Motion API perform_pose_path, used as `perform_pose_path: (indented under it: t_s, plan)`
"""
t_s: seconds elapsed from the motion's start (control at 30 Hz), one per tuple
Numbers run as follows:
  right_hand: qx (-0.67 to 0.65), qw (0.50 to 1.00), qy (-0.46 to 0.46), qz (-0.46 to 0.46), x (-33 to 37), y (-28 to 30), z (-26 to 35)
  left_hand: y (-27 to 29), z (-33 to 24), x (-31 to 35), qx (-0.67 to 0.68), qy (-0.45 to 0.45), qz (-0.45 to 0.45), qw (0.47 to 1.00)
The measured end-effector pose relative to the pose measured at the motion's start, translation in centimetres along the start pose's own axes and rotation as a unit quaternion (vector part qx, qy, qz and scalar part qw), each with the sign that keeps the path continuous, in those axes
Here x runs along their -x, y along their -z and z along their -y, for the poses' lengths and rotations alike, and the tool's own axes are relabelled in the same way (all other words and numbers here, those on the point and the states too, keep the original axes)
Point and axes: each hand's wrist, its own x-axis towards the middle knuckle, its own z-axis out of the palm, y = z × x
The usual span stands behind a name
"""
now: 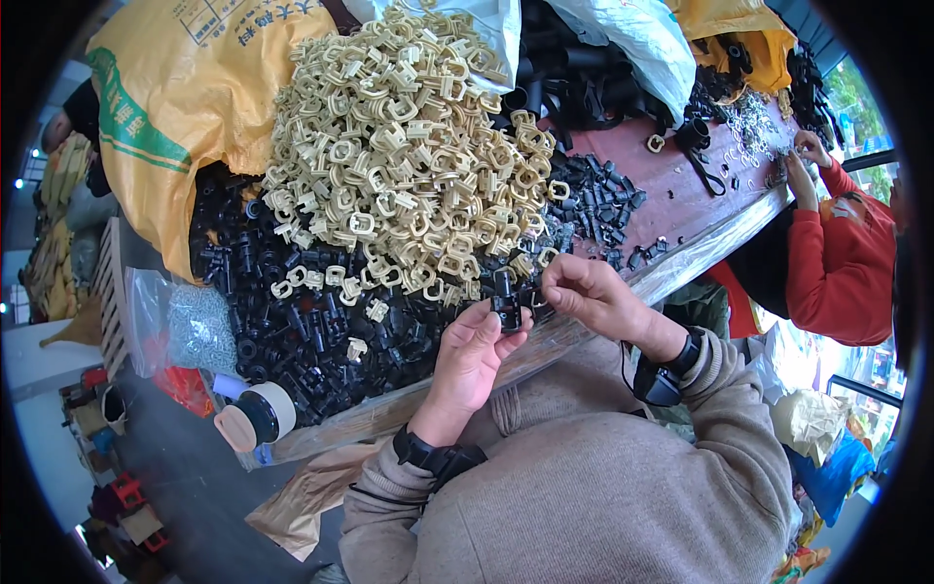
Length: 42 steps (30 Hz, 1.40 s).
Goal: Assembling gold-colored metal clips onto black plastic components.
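A small black plastic fitting (506, 307) is pinched by the fingers of the left hand (474, 352) just below the heap of beige clips (409, 146); its right end is gripped by the right hand (589, 292), fingers pressed together

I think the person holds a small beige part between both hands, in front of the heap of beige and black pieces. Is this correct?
Not quite. The head view shows the small part is black, not beige. The left hand holds it and the right hand meets it from the other side, in front of the heap of beige pieces and black pieces.
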Motion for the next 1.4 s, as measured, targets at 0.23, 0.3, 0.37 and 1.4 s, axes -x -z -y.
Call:
perform_pose_path:
  t_s: [0.23, 0.3, 0.37, 1.4]
  plan:
    - [0.146, 0.971, 0.188, -0.022, -0.6, -0.7, 1.1, 0.0, 0.2, 0.2, 0.003, 0.029, -0.003, 1.000]
    - [0.161, 0.967, 0.194, -0.024, -0.6, -0.9, 1.1, 0.1, 0.2, 0.0, -0.005, 0.038, -0.001, 0.999]
    - [0.170, 0.966, 0.195, -0.023, -0.6, -1.0, 1.0, 0.2, 0.2, -0.2, -0.008, 0.045, 0.000, 0.999]
    - [0.443, 0.873, 0.185, -0.085, -1.4, 1.9, -3.2, 0.0, -0.5, -0.7, -0.098, 0.062, -0.034, 0.993]
